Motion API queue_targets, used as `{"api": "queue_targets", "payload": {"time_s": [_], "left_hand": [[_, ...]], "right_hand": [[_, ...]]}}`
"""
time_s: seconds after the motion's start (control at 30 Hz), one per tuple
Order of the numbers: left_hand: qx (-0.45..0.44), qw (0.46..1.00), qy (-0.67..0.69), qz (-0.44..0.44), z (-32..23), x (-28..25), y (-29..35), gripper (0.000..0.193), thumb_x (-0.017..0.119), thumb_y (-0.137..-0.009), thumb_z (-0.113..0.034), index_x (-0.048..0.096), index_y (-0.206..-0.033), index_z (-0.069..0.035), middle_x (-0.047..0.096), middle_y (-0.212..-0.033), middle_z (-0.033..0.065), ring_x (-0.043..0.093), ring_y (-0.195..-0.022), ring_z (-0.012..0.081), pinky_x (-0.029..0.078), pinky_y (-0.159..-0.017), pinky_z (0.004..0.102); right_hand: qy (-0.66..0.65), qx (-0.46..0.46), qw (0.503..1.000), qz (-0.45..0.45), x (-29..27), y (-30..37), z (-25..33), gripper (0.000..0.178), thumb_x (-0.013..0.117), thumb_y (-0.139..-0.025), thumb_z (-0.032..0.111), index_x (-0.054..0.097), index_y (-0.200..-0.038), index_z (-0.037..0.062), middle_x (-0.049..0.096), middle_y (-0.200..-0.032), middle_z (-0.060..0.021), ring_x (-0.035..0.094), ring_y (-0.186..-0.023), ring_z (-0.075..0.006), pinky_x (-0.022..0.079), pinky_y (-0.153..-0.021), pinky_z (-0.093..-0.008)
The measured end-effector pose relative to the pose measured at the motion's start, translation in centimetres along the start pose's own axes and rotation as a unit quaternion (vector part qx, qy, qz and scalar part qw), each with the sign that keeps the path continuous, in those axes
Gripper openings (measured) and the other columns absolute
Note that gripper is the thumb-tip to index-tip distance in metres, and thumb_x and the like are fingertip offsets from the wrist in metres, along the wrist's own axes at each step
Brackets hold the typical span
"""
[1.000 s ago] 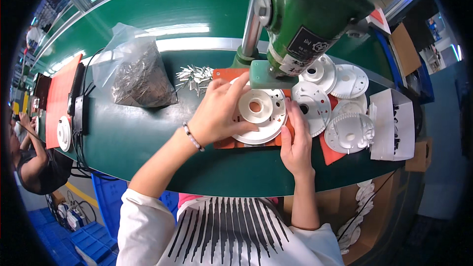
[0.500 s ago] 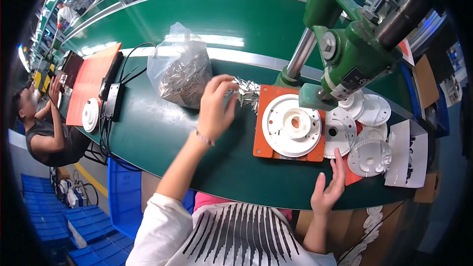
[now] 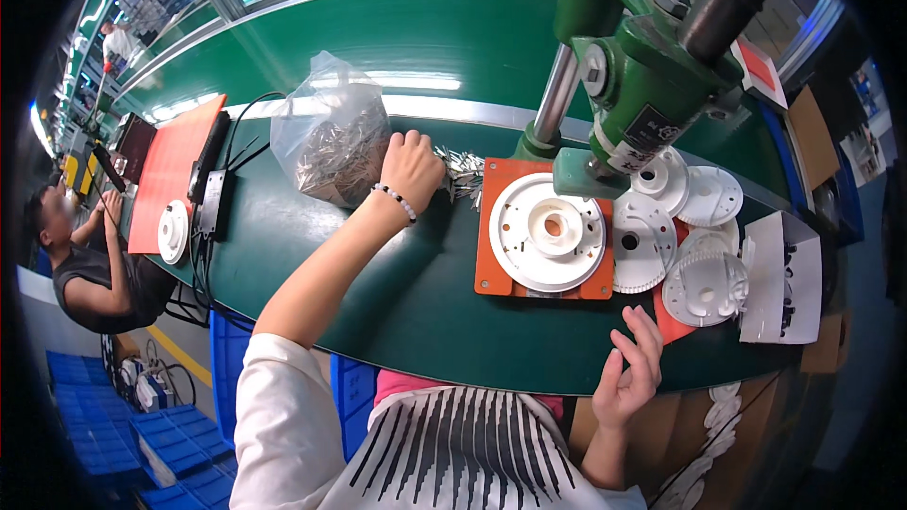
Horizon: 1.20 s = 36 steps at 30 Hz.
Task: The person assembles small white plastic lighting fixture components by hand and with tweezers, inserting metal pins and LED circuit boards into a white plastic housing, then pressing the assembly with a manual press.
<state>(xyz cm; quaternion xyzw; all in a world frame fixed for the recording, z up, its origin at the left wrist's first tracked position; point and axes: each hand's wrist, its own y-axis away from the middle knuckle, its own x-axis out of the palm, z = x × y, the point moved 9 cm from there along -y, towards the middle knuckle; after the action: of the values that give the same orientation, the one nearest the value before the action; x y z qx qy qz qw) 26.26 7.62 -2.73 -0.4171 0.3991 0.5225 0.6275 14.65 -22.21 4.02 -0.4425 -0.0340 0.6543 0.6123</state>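
Note:
My left hand (image 3: 413, 170) is between a clear plastic bag (image 3: 326, 104) full of thin silver metal pins and a loose pile of the same pins (image 3: 463, 170). Its fingers curl down and are closed, with the tips hidden, so what they hold cannot be seen. A round white plastic disc (image 3: 515, 255) with a raised hub sits on an orange fixture plate (image 3: 491, 280), under the green head of a press (image 3: 642, 85). My right hand (image 3: 628, 373) hovers palm up near the table's front edge, fingers loosely apart and holding nothing.
More white discs (image 3: 704, 288) are heaped right of the fixture, beside a white box (image 3: 770, 312) of small dark parts. On the left lie a black power strip with cables (image 3: 215, 196) and another white disc (image 3: 173, 231) on an orange sheet. A co-worker (image 3: 104, 274) sits far left.
My left hand has moved farther from me to the edge of the pin pile, and its spread fingers have curled down. My right hand has lowered slightly. The view has shifted a little.

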Motion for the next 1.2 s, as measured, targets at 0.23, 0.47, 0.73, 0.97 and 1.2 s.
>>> {"api": "queue_targets", "payload": {"time_s": [0.23, 0.47, 0.73, 0.97, 1.2], "left_hand": [[-0.013, 0.999, 0.049, 0.005, 0.9, 0.5, 0.0, 0.010, 0.054, -0.065, -0.011, 0.060, -0.064, -0.004, 0.054, -0.076, 0.0122, 0.050, -0.080, 0.0275, 0.040, -0.069, 0.0358], [-0.027, 0.943, 0.317, -0.097, 3.7, -2.0, 0.1, 0.011, 0.058, -0.066, -0.007, 0.052, -0.071, 0.000, 0.058, -0.072, 0.0154, 0.056, -0.071, 0.0326, 0.046, -0.065, 0.0383], [-0.003, 0.917, 0.380, -0.123, 4.5, -2.2, 0.5, 0.012, 0.060, -0.068, -0.006, 0.060, -0.077, 0.002, 0.061, -0.067, 0.0151, 0.061, -0.063, 0.0269, 0.049, -0.062, 0.0331], [-0.114, 0.708, 0.696, -0.024, 2.0, -3.6, 3.9, 0.011, 0.062, -0.078, -0.008, 0.063, -0.084, 0.002, 0.061, -0.068, 0.0016, 0.056, -0.060, 0.0048, 0.045, -0.053, 0.0189], [-0.051, 0.533, 0.843, 0.053, -1.8, -8.5, 6.7, 0.013, 0.065, -0.079, -0.007, 0.059, -0.089, -0.001, 0.062, -0.077, 0.0024, 0.056, -0.065, 0.0054, 0.044, -0.053, 0.0173]], "right_hand": [[-0.034, -0.032, 0.998, -0.029, -0.4, -0.5, 1.3, 0.017, 0.051, -0.074, -0.002, 0.059, -0.088, -0.0004, 0.059, -0.103, -0.0175, 0.054, -0.098, -0.0350, 0.044, -0.083, -0.0403], [-0.102, -0.045, 0.993, -0.049, 1.6, -2.4, 2.4, 0.016, 0.053, -0.071, -0.005, 0.060, -0.085, -0.0021, 0.063, -0.094, -0.0151, 0.058, -0.090, -0.0318, 0.047, -0.078, -0.0370], [-0.158, -0.097, 0.983, 0.019, 6.3, -4.1, 6.0, 0.019, 0.057, -0.068, -0.008, 0.063, -0.085, -0.0015, 0.064, -0.085, -0.0112, 0.060, -0.082, -0.0274, 0.048, -0.075, -0.0337], [-0.154, -0.141, 0.978, 0.016, 7.1, -6.5, 7.1, 0.020, 0.060, -0.070, -0.008, 0.063, -0.089, -0.0024, 0.063, -0.082, -0.0114, 0.061, -0.071, -0.0241, 0.049, -0.063, -0.0293], [-0.380, 0.121, 0.913, 0.092, 12.7, -9.5, 2.6, 0.020, 0.063, -0.076, 0.000, 0.063, -0.097, -0.0019, 0.063, -0.082, -0.0083, 0.059, -0.061, -0.0107, 0.048, -0.054, -0.0216]]}}
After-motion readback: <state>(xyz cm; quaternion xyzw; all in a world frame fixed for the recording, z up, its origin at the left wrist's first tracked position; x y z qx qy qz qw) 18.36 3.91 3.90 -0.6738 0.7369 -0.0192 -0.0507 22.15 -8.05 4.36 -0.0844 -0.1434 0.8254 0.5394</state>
